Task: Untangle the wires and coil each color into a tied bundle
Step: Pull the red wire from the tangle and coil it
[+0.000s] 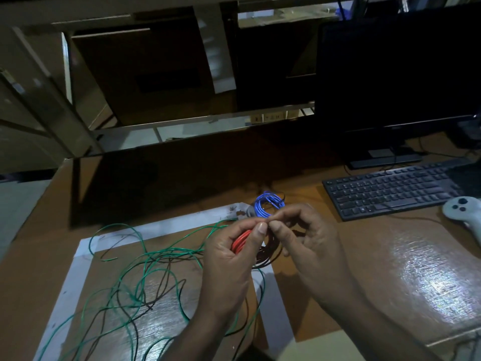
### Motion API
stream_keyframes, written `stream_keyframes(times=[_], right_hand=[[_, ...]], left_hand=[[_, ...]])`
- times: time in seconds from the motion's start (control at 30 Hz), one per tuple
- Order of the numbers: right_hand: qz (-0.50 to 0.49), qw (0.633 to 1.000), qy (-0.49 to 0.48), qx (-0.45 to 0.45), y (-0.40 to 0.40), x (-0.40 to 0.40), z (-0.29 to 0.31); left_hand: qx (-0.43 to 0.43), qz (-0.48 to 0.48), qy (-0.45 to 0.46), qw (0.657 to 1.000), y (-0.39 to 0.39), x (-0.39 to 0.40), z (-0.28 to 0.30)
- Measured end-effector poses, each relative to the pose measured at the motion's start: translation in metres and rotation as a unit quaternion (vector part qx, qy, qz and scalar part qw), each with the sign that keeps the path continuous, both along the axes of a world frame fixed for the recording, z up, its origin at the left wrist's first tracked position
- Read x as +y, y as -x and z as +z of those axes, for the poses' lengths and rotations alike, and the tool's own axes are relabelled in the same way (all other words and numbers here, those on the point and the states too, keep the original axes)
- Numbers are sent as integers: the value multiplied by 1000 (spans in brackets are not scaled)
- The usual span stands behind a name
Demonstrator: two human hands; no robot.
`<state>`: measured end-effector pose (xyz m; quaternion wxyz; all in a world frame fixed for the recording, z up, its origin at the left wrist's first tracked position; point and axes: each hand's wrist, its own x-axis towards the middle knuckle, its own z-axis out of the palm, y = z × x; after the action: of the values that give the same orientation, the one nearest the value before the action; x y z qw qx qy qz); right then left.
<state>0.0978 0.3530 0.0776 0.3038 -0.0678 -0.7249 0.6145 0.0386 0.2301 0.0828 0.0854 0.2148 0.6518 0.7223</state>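
Left hand [229, 256] — grips red coil [240, 242] | right hand [309, 241] — pinching

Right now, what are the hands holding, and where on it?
The left hand grips the red wire coil around its gathered loops. The right hand pinches something thin at its fingertips beside the left thumb, likely the wire's end; too small to confirm.
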Motion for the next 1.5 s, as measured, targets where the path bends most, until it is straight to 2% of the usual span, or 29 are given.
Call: stream_keyframes(times=[0.17,0.33,0.43,0.53,0.63,0.73,0.8,1.03,1.17,1.43,1.5], right_hand=[[-36,998,52,29,-1,4,6],[-30,972,212,92,3,16,15],[-5,962,258,89,4,12,17],[-10,966,254,51,6,5,14],[-9,969,245,-15,5,5,12],[48,967,238,-79,-4,0,8],[67,971,209,-99,-9,-6,6],[-33,980,193,-46,6,24,13],[-47,979,198,-18,14,32,11],[-54,978,200,31,26,45,21],[-54,980,185,40,30,48,25]], left_hand=[[-62,30,18,997,11,-3,-13],[-119,52,10,991,22,-10,-27],[-104,36,8,994,22,-8,-29],[-77,16,15,997,19,-8,-26],[-79,39,32,996,29,-12,-29],[-128,85,18,988,47,-16,-33],[-110,72,36,991,52,-19,-36],[-26,-14,100,995,41,-20,-46],[31,-51,139,989,35,-15,-44],[63,-144,163,974,28,-5,-43],[53,-124,146,980,27,-2,-42]])
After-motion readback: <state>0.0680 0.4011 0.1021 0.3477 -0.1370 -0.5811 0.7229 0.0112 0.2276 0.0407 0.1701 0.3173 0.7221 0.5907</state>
